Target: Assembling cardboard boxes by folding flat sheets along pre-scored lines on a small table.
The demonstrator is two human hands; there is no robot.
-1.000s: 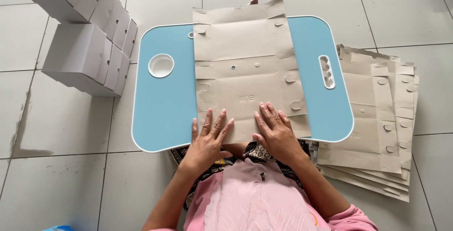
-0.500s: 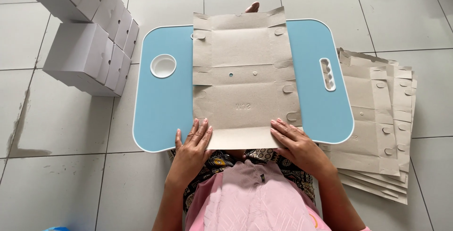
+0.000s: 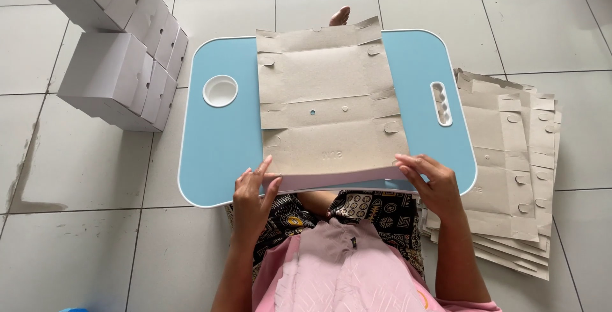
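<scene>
Cardboard blank (image 3: 330,98), flat and die-cut, lies across the middle of the blue lap table (image 3: 217,152), overhanging its far edge and its near edge. Brown side up; creases, round holes and tab cuts visible.

Left hand (image 3: 252,194) at the blank's near-left corner, fingers spread and pinching the near flap, thumb side under as far as can be seen. Right hand (image 3: 428,181) at the near-right corner, fingers curled over the same flap edge. Flap already lifted a little off the table's near edge, pale underside showing.

Judgement on the fold: both hands should raise the flap evenly, so the bend runs along the scored line and not beside it. Keeping the fingertips close to the crease would help; the sheet looks thin and could buckle between the hands if one side leads. The rest of the blank lies unweighted, so it may slide toward the body.

Around: stack of more flat blanks (image 3: 516,159) on the floor off the table's right edge; made-up grey boxes (image 3: 118,44) stacked beyond the left edge; round white cup recess (image 3: 220,91) near the table's far-left corner; slotted handle (image 3: 441,103) at the right edge.
</scene>
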